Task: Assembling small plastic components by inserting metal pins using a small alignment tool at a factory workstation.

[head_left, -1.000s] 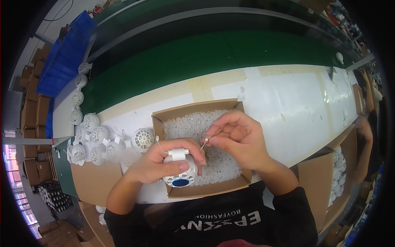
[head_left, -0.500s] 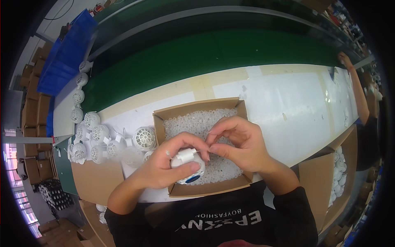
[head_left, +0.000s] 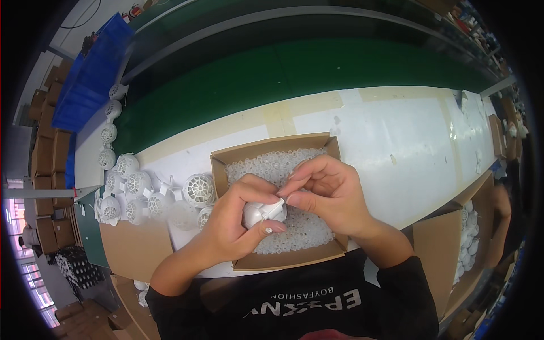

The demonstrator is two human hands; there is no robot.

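My left hand (head_left: 231, 221) is wrapped round a white ball-shaped housing (head_left: 256, 213) with a raised white bar across it. Fingers and thumb of my right hand (head_left: 331, 198) are pinched together at the bar's upper end. Whatever they grip there is too small or hidden to make out. Both hands are above a shallow cardboard box (head_left: 289, 262), which is filled with small translucent rings (head_left: 301, 241).
Several white balls with grid faces (head_left: 198, 190) crowd the table's left side, and more line the edge of the green belt (head_left: 283, 71). At right, a carton (head_left: 436, 249) holds white parts (head_left: 467, 243); beside it is another person's arm (head_left: 500, 221).
The ball has turned in my left hand, so its blue patch no longer shows and the bar now slants up to the right. The other person's arm has drawn back from the belt.
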